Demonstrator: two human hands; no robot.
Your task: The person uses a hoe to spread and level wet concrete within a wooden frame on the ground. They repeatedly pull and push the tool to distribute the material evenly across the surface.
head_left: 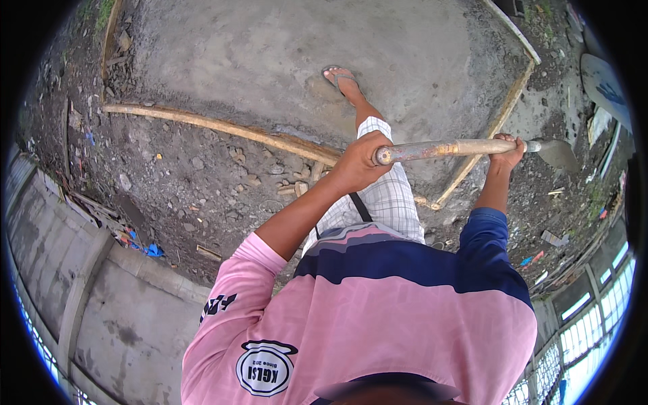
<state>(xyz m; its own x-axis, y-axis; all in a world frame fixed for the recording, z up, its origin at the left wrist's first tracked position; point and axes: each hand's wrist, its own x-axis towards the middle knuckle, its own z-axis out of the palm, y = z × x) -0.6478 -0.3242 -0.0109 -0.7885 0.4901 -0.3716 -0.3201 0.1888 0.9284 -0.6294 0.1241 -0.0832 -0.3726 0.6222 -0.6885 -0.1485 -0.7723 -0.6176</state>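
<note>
The left hand is closed in a full grip, knuckles turned up, at the end of a bare forearm that is stretched forward from a pushed-up pink sleeve. The right hand is held farther out to the right, fingers wrapped over from above, its forearm raised almost straight from a dark blue sleeve. Both wrists are kept level.
</note>
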